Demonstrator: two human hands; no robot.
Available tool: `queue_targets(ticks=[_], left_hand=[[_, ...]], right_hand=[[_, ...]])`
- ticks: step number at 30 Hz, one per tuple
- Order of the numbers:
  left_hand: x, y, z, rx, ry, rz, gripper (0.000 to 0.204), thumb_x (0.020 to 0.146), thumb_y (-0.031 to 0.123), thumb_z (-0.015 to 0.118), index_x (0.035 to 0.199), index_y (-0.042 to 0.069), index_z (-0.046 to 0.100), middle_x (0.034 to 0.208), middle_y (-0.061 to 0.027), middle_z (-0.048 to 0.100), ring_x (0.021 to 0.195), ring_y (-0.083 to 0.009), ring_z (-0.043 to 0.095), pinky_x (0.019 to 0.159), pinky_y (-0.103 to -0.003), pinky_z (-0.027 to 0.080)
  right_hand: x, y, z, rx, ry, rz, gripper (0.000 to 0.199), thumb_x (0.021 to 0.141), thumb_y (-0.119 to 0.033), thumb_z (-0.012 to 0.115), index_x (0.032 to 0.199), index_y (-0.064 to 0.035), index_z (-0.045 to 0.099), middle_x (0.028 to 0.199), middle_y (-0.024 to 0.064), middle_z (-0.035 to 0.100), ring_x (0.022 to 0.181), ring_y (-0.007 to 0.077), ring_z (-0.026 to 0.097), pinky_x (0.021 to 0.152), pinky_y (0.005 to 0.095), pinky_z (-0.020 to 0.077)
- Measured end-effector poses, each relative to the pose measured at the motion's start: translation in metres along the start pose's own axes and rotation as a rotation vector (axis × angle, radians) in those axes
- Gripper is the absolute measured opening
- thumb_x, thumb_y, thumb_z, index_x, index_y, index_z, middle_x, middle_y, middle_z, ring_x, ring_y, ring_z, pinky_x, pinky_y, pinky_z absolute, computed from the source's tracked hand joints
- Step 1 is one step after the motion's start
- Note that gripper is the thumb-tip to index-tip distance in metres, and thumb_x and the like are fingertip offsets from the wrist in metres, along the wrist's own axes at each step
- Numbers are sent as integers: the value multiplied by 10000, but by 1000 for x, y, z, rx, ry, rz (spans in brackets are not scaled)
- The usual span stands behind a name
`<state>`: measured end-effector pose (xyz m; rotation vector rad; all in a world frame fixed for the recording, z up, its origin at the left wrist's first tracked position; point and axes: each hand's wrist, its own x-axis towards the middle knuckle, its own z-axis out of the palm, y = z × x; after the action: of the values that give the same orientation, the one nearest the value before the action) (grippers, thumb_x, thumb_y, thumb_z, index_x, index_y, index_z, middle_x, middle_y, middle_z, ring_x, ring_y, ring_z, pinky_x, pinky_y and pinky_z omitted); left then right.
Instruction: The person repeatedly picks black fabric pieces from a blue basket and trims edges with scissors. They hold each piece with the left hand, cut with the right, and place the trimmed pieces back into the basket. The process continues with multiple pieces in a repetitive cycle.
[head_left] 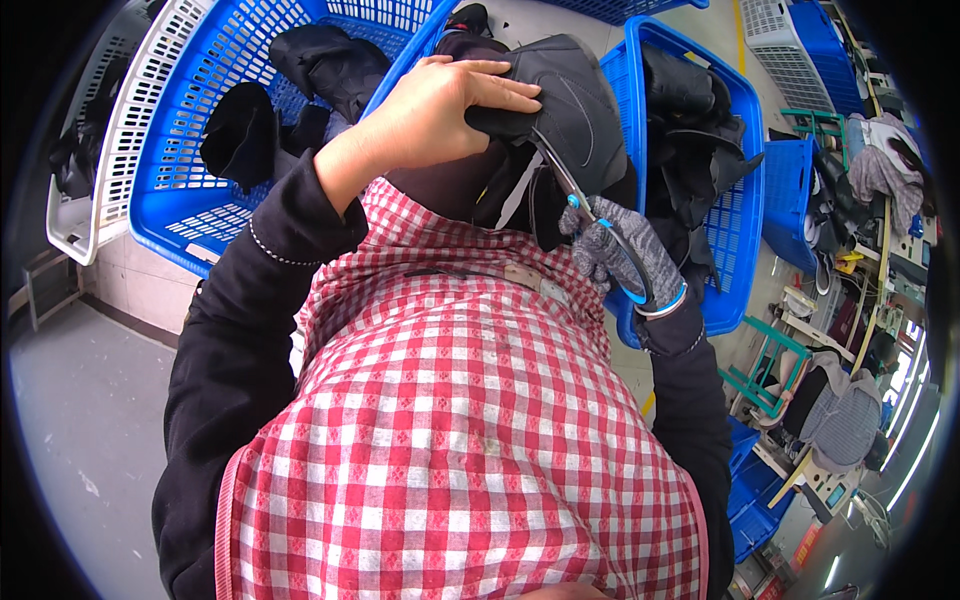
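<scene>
My bare left hand (432,108) grips a black stitched piece of material (572,100) over my lap. Its fingers lie on top of the piece, and the thumb is hidden. In a grey knit glove, my right hand (622,245) is closed around scissors (562,172) with blue-and-black handles. The metal blades point up and left, with their tips at the lower edge of the black piece, close to my left fingers. Whether the blades are cutting into it, I cannot tell. More dark material hangs beneath, partly covered by the piece.
A blue basket (165,215) with black pieces (325,62) stands at left, beside a white crate (125,130). Close by my right hand is another blue basket (742,270) full of black pieces (690,150). Farther right are green metal frames (770,385) and cluttered workbenches.
</scene>
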<state>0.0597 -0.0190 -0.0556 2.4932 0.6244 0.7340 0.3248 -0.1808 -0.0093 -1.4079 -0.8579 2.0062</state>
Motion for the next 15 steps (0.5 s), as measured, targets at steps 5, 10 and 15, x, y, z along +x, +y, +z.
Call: queue_targets(ticks=[5,10,15], left_hand=[[1,-14,-11,-385,-147,-66,581,649,-103,662,1193,63,779,1308,-105,719,1407,-332,529,1231,-495,337],[5,-29,-24,-508,-230,14,517,651,-91,643,1130,31,795,1231,-143,745,1300,-305,627,1230,-436,366],[9,-37,-30,-529,-317,10,371,765,-66,713,1120,8,791,1224,-171,741,1254,-308,657,1247,-452,333]], right_hand=[[2,1,5,-112,28,-23,348,969,-326,756,1137,-31,682,763,-18,669,613,53,645,513,166,491],[9,10,18,-90,33,-28,417,944,-372,782,1159,-28,687,764,-15,665,605,37,609,518,175,453],[15,16,20,-155,41,-81,357,973,-293,757,1178,-7,690,879,29,707,706,62,645,601,209,503]])
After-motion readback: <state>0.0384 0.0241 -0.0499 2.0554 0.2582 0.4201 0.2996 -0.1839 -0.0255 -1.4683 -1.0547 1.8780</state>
